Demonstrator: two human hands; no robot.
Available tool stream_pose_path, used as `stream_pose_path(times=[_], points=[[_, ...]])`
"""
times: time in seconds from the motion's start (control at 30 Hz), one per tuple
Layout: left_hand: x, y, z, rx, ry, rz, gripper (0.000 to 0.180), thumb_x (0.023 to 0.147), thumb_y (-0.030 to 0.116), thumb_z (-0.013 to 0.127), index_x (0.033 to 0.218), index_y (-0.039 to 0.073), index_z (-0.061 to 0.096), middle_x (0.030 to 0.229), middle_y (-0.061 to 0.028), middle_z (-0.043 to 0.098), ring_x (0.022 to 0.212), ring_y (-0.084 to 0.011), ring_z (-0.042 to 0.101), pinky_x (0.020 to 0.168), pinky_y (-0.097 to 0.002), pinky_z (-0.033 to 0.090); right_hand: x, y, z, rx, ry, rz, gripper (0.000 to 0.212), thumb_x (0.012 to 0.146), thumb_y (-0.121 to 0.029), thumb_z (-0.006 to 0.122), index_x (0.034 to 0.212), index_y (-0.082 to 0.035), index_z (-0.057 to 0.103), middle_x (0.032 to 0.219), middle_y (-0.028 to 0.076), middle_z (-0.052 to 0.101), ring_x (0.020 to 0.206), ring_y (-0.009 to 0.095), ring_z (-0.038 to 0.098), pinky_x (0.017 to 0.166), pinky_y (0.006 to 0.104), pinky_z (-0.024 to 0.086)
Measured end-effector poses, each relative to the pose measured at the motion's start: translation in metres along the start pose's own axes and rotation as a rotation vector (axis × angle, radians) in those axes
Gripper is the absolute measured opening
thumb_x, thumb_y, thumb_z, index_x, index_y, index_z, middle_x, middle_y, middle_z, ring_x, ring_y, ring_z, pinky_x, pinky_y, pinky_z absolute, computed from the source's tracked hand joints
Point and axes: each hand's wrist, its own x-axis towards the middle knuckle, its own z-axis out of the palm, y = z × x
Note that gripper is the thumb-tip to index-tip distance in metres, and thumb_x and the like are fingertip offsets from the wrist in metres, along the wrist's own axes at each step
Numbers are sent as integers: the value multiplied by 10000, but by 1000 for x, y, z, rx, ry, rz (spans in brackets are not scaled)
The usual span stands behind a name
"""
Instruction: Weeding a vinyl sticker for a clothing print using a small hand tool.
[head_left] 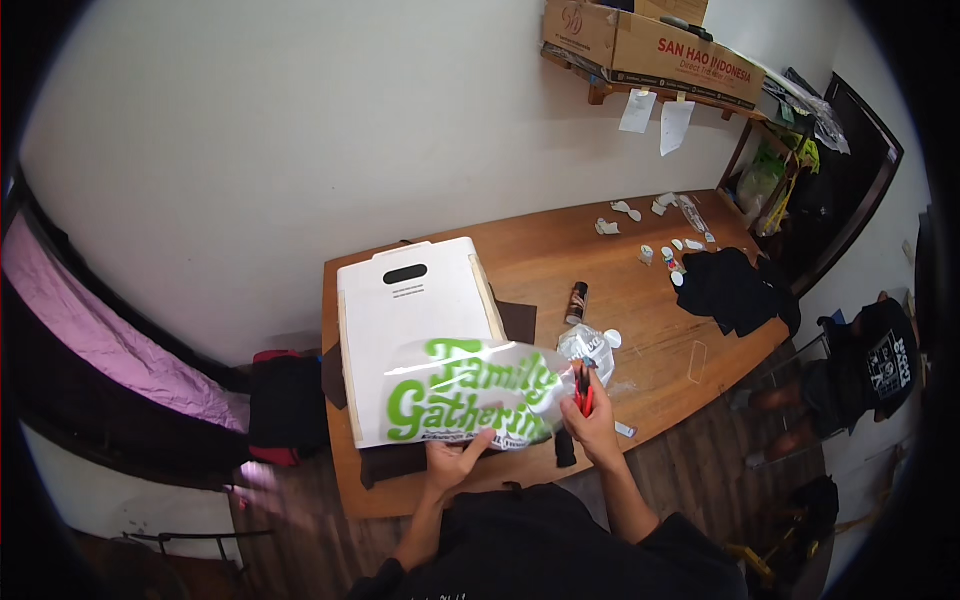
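A clear film sheet (470,385) printed with green and white lettering is held up in front of me. My left hand (460,462) pinches its lower edge, thumb on the front. At the film's right end, my right hand (597,425) is closed around red-handled scissors (584,396), whose blades point away from me at the film's edge. Whether the blades are open or are biting into the film is too small to tell. Behind the film lies a white board (440,312) with a dark oval handle slot, on top of dark cloth (390,466).
On the wooden table (560,250) are a dark spray can (577,303), crumpled film (590,347), small cut pieces (672,262) and black cloth (730,290). A cardboard box (660,50) sits on a wall shelf. Someone in black (880,360) sits at the right.
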Motion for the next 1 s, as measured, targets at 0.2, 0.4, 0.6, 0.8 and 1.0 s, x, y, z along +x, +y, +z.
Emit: stream_pose_path(times=[0.2, 0.4, 0.6, 0.8, 1.0], points=[[-5, -4, -26, 389, -378, -143, 403, 796, 15, 742, 1164, 12, 579, 1071, -69, 665, 964, -133, 623, 852, -288, 500, 21, 8, -16, -87, -5, -158, 322, 905, -129, 612, 1171, 21, 510, 1049, 99, 640, 984, 126, 570, 871, 262, 447], [-7, 0, -29, 302, -531, -375, 464, 797, 84, 761, 1202, -6, 554, 1114, -82, 640, 1006, -132, 583, 883, -286, 468, 30, -25, -8, 30, -266, 118, 232, 892, -122, 654, 1084, -5, 596, 880, 21, 661, 798, 47, 586, 703, 188, 453], [9, 19, -43, 463, -627, -220, 477, 776, 150, 789, 1172, -7, 573, 1085, -81, 660, 1006, -150, 595, 921, -308, 456, 24, -23, 10, -27, -126, -54, 205, 853, -75, 699, 1034, -16, 624, 759, -47, 578, 661, 0, 515, 584, 149, 390], [27, 29, -18, 153, 22, -108, 233, 890, 90, 665, 1087, -27, 622, 894, -23, 652, 850, -56, 593, 722, -186, 458, 8, -3, 29, 19, 24, -80, 189, 873, -50, 666, 1041, -12, 591, 792, -11, 604, 704, 27, 551, 638, 160, 422], [30, 30, -13, 429, 279, 48, 182, 874, 111, 694, 992, -26, 673, 733, 49, 593, 597, 18, 400, 512, -156, 284, 4, 16, 26, -19, -67, -92, 169, 876, -41, 659, 1019, -6, 576, 891, 4, 595, 797, 51, 559, 726, 192, 455]])
